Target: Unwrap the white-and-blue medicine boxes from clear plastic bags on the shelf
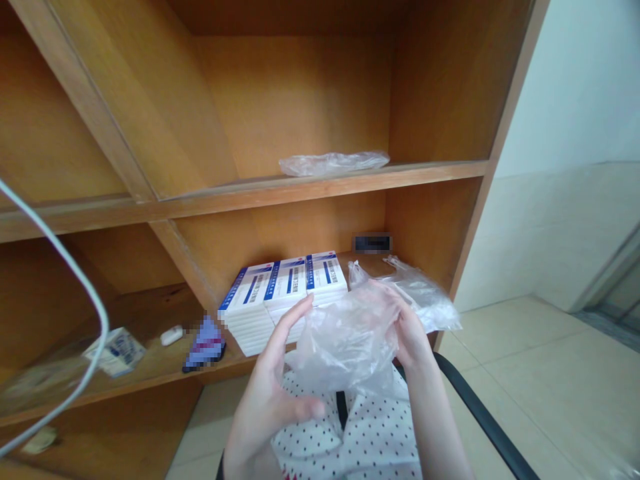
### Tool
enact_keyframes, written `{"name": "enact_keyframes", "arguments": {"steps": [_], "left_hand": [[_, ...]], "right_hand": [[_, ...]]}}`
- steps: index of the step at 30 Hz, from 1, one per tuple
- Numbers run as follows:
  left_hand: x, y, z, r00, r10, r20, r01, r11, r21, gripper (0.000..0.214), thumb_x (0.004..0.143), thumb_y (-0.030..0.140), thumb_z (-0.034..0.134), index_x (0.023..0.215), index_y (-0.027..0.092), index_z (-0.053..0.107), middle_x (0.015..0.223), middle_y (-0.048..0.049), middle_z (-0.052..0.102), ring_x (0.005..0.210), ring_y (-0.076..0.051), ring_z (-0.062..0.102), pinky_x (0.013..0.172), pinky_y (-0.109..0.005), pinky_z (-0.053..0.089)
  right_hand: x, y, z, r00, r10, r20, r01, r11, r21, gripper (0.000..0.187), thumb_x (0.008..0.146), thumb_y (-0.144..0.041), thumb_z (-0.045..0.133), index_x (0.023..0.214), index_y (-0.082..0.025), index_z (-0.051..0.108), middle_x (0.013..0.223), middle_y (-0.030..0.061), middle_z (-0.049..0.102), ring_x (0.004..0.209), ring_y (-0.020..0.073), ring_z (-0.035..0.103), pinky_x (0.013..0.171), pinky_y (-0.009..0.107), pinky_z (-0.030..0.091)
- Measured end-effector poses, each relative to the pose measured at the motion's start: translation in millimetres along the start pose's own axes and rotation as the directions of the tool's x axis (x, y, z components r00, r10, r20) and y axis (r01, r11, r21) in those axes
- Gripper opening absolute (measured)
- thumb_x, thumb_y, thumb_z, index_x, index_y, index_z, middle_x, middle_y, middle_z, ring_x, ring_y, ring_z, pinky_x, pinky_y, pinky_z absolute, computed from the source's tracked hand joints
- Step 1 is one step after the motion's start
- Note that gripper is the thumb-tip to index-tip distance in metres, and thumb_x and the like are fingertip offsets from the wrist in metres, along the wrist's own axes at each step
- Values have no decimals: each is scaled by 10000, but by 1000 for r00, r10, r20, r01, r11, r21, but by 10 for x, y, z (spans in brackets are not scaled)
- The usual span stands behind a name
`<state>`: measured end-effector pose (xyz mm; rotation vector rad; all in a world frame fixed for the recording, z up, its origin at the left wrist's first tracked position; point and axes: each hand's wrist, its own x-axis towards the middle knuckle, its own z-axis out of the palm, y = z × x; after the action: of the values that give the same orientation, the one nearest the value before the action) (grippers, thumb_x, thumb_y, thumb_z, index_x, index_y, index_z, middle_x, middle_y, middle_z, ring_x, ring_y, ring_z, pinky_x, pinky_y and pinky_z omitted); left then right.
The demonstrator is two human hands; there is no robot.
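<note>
Both hands hold a crumpled clear plastic bag (345,340) in front of a wooden shelf. My left hand (273,393) grips the bag's left side, fingers curled up along it and thumb pressed in below. My right hand (407,330) is wrapped in the bag's right side, partly seen through the film. Just behind the bag, three stacks of white-and-blue boxes (280,293) stand side by side on the lower shelf board (150,363).
Another clear bag (425,293) lies on the lower shelf at the right, and one more (333,162) on the upper shelf. A small carton (117,350), a white object (171,335) and a dark packet (205,347) lie left. A white cable (75,287) hangs at left. Tiled floor at right.
</note>
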<state>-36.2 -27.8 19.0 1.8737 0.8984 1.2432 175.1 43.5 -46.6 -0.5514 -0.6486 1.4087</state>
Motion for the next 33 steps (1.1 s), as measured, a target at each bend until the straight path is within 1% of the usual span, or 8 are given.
{"name": "enact_keyframes", "arguments": {"steps": [4, 9, 14, 19, 23, 25, 29, 33], "left_hand": [[90, 39, 131, 979, 114, -169, -70, 967, 246, 553, 739, 370, 683, 1260, 311, 508, 1410, -39, 411, 1308, -259, 367, 1113, -474, 267], [171, -42, 183, 992, 48, -119, 2, 923, 384, 161, 822, 308, 583, 961, 283, 660, 1306, -23, 510, 1228, -223, 453, 1063, -473, 333], [215, -166, 130, 995, -35, -97, 70, 919, 388, 120, 846, 308, 537, 836, 245, 637, 1193, -41, 578, 1135, -223, 516, 975, -458, 414], [220, -163, 152, 990, 51, -134, 10, 909, 417, 111, 830, 331, 568, 840, 248, 641, 1132, -38, 594, 1115, -221, 520, 999, -464, 372], [232, -186, 209, 997, -3, -83, 43, 872, 487, 287, 709, 399, 698, 965, 280, 649, 1257, -45, 525, 1203, -272, 451, 1025, -514, 328], [246, -229, 221, 998, -51, -45, 66, 867, 494, 182, 749, 389, 655, 874, 257, 656, 1229, -47, 550, 1179, -274, 474, 1007, -527, 341], [259, -274, 195, 993, -109, -44, 117, 918, 380, 211, 823, 346, 543, 668, 206, 579, 1064, -54, 619, 1030, -236, 563, 791, -402, 497], [248, -231, 139, 990, -106, -94, 133, 927, 351, 256, 789, 359, 580, 602, 200, 506, 976, -54, 626, 952, -211, 581, 618, -283, 490]], "right_hand": [[-34, -44, 16, 999, -21, -35, 21, 1000, -1, 298, 826, -409, 544, 1059, -251, 645, 977, 35, 702, 906, 218, 643, 730, 337, 510], [-78, -103, 22, 998, -32, -59, 32, 999, 3, 328, 835, -417, 538, 1093, -240, 636, 954, 48, 705, 808, 203, 650, 676, 323, 501], [-105, -163, -7, 995, -76, -69, 78, 997, 17, 338, 835, -413, 543, 1112, -242, 632, 977, 52, 703, 768, 198, 657, 684, 342, 508], [-111, -227, -68, 986, -124, -110, 121, 992, -40, 377, 836, -429, 532, 1159, -253, 612, 1027, 53, 693, 788, 200, 654, 677, 341, 504], [-105, -270, -139, 981, -149, -126, 132, 982, -132, 422, 839, -456, 497, 1199, -254, 590, 1091, 63, 672, 749, 200, 648, 556, 306, 474], [-96, -298, -186, 982, -155, -111, 134, 975, -177, 448, 843, -468, 472, 1227, -257, 567, 1126, 69, 658, 721, 201, 648, 488, 289, 437], [-55, -427, -309, 976, -189, -106, 156, 954, -256, 460, 823, -440, 477, 1230, -239, 555, 1101, 82, 665, 705, 210, 652, 463, 278, 430], [40, -689, -479, 970, -184, -158, 105, 906, -410, 359, 751, -344, 555, 1072, -201, 630, 1001, 92, 690, 647, 192, 635, 492, 277, 477]]}}
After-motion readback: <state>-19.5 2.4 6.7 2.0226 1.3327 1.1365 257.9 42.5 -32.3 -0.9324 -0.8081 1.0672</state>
